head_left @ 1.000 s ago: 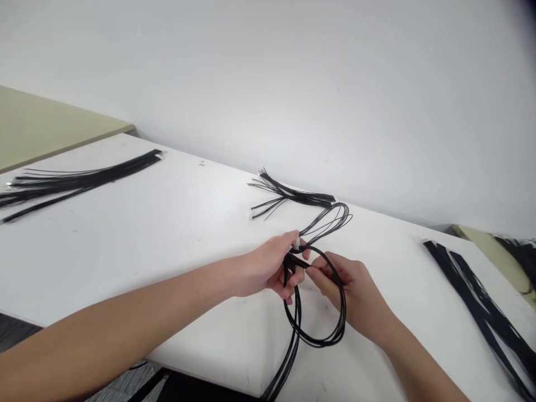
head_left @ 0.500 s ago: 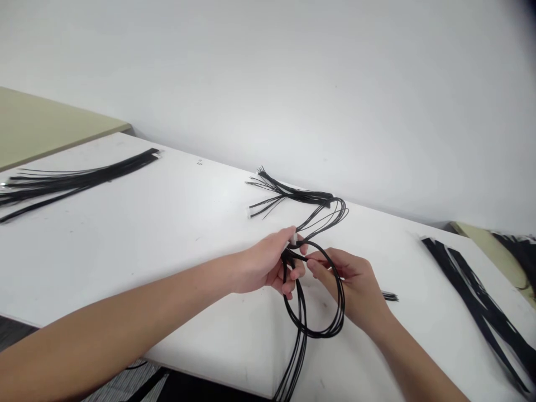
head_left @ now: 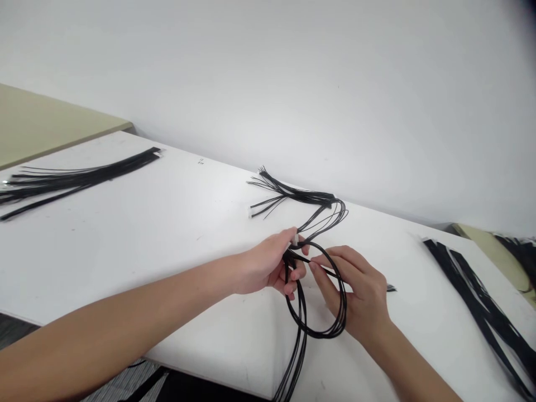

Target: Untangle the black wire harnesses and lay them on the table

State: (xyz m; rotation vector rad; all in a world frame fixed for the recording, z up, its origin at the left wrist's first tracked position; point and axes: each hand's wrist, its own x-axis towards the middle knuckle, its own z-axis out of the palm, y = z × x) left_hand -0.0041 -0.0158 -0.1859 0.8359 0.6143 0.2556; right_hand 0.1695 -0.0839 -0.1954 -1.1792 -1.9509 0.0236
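My left hand [head_left: 280, 261] is closed on a black wire harness [head_left: 319, 336], near a small white connector [head_left: 295, 240] by the thumb. The harness forms a round loop between my hands, and more of its wires hang down past the table's front edge. My right hand [head_left: 355, 285] pinches a black strand between thumb and fingertips, inside the loop; dark wire ends show just beyond its knuckles. Behind my hands a bundle of black wires [head_left: 299, 194] lies on the white table, with a white connector [head_left: 250, 212] at its left end.
On the white table [head_left: 188, 223], long black cable bundles [head_left: 84, 178] lie at the left and more black cables [head_left: 473, 301] at the right. Yellowish boards [head_left: 50, 120] adjoin the table. Additional dark cables [head_left: 519, 251] sit far right. A white wall [head_left: 293, 100] rises behind.
My right hand has shifted slightly right and its fingers have straightened along the strand. The loop has moved a little right; my left hand keeps nearly the same place.
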